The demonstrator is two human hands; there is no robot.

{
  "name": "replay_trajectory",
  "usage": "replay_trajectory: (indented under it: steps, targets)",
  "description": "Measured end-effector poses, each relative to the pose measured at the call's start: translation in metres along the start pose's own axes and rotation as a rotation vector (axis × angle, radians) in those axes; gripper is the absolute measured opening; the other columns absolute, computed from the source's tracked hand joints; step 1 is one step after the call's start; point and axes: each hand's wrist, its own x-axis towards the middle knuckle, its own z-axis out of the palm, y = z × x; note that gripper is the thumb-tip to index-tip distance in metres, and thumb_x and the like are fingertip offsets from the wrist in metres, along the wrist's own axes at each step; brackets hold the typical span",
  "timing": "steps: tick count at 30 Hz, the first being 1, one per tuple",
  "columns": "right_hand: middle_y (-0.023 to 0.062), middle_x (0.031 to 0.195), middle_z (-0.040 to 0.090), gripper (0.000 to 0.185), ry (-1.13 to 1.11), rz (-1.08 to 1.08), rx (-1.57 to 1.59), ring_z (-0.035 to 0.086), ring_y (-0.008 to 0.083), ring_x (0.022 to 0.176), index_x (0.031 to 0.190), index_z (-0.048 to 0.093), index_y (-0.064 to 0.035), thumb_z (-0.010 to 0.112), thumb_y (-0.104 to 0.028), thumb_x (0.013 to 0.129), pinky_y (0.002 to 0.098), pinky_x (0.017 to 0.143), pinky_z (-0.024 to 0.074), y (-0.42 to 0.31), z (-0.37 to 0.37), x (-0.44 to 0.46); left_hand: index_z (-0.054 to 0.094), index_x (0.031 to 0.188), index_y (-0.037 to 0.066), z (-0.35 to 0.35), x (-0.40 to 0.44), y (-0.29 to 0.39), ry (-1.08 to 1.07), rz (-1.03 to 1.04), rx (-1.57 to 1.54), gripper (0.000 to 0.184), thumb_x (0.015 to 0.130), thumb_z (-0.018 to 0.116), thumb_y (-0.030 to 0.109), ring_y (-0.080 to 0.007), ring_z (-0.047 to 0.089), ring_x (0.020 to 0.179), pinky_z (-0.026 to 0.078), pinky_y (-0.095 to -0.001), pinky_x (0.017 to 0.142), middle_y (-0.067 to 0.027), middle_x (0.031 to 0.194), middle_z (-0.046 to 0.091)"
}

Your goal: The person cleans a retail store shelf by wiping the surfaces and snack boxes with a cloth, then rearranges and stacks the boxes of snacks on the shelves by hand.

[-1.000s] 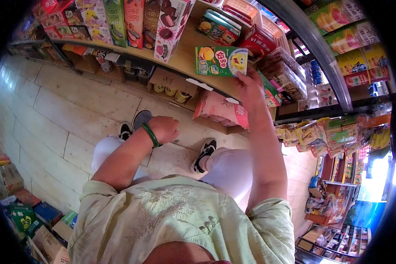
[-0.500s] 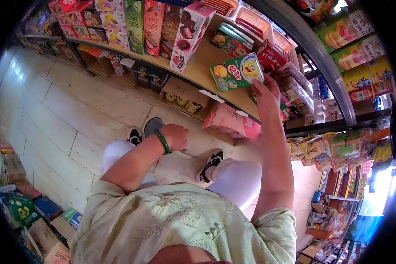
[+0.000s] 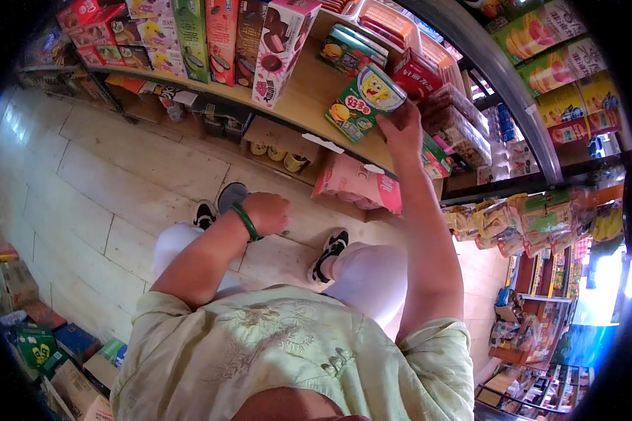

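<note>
My right hand [image 3: 402,133] grips the right edge of a green biscuit box [image 3: 351,110] with a yellow cartoon face on it. The box is tilted over the wooden shelf [image 3: 303,96], and I cannot tell whether its lower edge touches the board. Just behind it lie more green boxes [image 3: 353,49], with a red box [image 3: 416,76] to the right. My left hand [image 3: 267,213], a green bangle on its wrist, hangs above the floor in front of the shelf. Its fingers are curled closed, and nothing shows in them.
Tall snack boxes [image 3: 221,42] stand along the shelf to the left. Below are an open carton of jars [image 3: 277,154] and a pink package [image 3: 357,184]. Hanging snack bags [image 3: 502,228] are at the right, beside a metal rack post [image 3: 523,112]. Cartons [image 3: 70,382] crowd the lower left.
The green biscuit box has turned in my right hand, its cartoon end swinging up and left. My left hand stays curled. The whole view has shifted slightly.
</note>
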Motion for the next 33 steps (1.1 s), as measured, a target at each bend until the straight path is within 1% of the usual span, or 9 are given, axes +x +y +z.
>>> replay_trajectory:
  steps: [1, 5, 8, 10, 14, 16, 29, 31, 33]
  targets:
    - [0.0143, 0.119, 0.056, 0.058, -0.034, 0.015, 0.024, 0.052, 0.0229, 0.111, 0.125, 0.043, 0.0009, 0.07, -0.001, 0.074, 0.0343, 0.097, 0.0384, 0.011, 0.001, 0.002, 0.055, 0.098, 0.0, 0.0, 0.0, 0.0, 0.002, -0.006, 0.011, 0.035, 0.087, 0.05, 0.033, -0.0385, 0.059, 0.09, 0.047, -0.048, 0.079, -0.0199, 0.095, 0.062]
    - [0.0146, 0.12, 0.055, 0.054, -0.088, 0.069, 0.074, 0.053, 0.0228, 0.111, 0.123, 0.045, 0.0012, 0.07, -0.006, 0.076, 0.0336, 0.097, 0.0386, 0.021, 0.004, -0.013, 0.055, 0.098, 0.001, 0.008, 0.005, -0.004, 0.015, 0.009, 0.024, 0.035, 0.088, 0.05, 0.034, -0.0387, 0.059, 0.089, 0.047, -0.0478, 0.079, -0.0195, 0.096, 0.061]
    - [0.0148, 0.12, 0.056, 0.051, -0.071, 0.139, -0.027, 0.053, 0.0237, 0.11, 0.123, 0.046, 0.0015, 0.068, -0.01, 0.078, 0.0332, 0.097, 0.0384, 0.044, 0.008, -0.015, 0.056, 0.098, 0.001, 0.006, 0.002, -0.002, 0.005, -0.011, 0.032, 0.035, 0.088, 0.05, 0.034, -0.0381, 0.059, 0.089, 0.047, -0.0473, 0.078, -0.0197, 0.094, 0.061]
    - [0.0101, 0.113, 0.057, 0.048, -0.128, 0.141, -0.039, 0.053, 0.0165, 0.103, 0.123, 0.044, 0.0034, 0.066, -0.007, 0.081, 0.0277, 0.091, 0.0409, 0.038, 0.01, -0.022, 0.056, 0.097, 0.001, 0.006, 0.0, -0.002, 0.021, -0.013, 0.038, 0.035, 0.088, 0.05, 0.034, -0.0373, 0.059, 0.089, 0.047, -0.0469, 0.078, -0.0196, 0.093, 0.06]
    - [0.0097, 0.112, 0.058, 0.046, -0.119, 0.136, 0.0, 0.054, 0.0168, 0.102, 0.123, 0.045, 0.0024, 0.065, -0.008, 0.083, 0.0281, 0.092, 0.0404, 0.047, 0.01, -0.027, 0.056, 0.095, 0.0, 0.009, 0.002, -0.004, 0.013, -0.011, 0.049, 0.035, 0.087, 0.051, 0.034, -0.037, 0.059, 0.088, 0.047, -0.0471, 0.076, -0.0198, 0.091, 0.06]
    - [0.0098, 0.114, 0.057, 0.044, -0.137, 0.201, 0.146, 0.053, 0.0168, 0.103, 0.124, 0.045, 0.0004, 0.063, -0.008, 0.084, 0.0287, 0.092, 0.0399, 0.034, 0.012, -0.032, 0.056, 0.094, 0.0, 0.012, 0.003, -0.007, 0.037, 0.013, 0.04, 0.034, 0.087, 0.052, 0.034, -0.0374, 0.059, 0.085, 0.047, -0.0478, 0.074, -0.02, 0.09, 0.06]
    - [0.0083, 0.115, 0.056, 0.042, -0.232, 0.104, 0.057, 0.05, 0.0161, 0.106, 0.125, 0.046, -0.0019, 0.06, -0.008, 0.086, 0.0289, 0.096, 0.0362, 0.054, 0.006, -0.034, 0.056, 0.094, 0.0, 0.007, 0.005, -0.002, 0.0, 0.011, 0.049, 0.034, 0.088, 0.052, 0.033, -0.0377, 0.059, 0.085, 0.048, -0.0474, 0.074, -0.0197, 0.09, 0.061]
    - [0.0116, 0.112, 0.058, 0.042, -0.187, 0.084, 0.049, 0.053, 0.0191, 0.101, 0.122, 0.047, -0.0007, 0.062, -0.012, 0.084, 0.03, 0.09, 0.0412, 0.057, 0.008, -0.032, 0.056, 0.094, 0.0, 0.007, 0.005, -0.002, -0.032, -0.01, 0.055, 0.034, 0.088, 0.052, 0.033, -0.0374, 0.059, 0.086, 0.048, -0.0474, 0.074, -0.0196, 0.091, 0.061]
    - [0.0121, 0.112, 0.058, 0.043, -0.179, 0.117, 0.029, 0.054, 0.0192, 0.1, 0.123, 0.047, -0.0005, 0.062, -0.013, 0.084, 0.0303, 0.089, 0.0416, 0.056, 0.007, -0.032, 0.056, 0.093, 0.0, 0.009, 0.006, -0.004, -0.025, 0.001, 0.045, 0.034, 0.088, 0.051, 0.033, -0.0375, 0.059, 0.086, 0.048, -0.0474, 0.074, -0.0195, 0.091, 0.061]
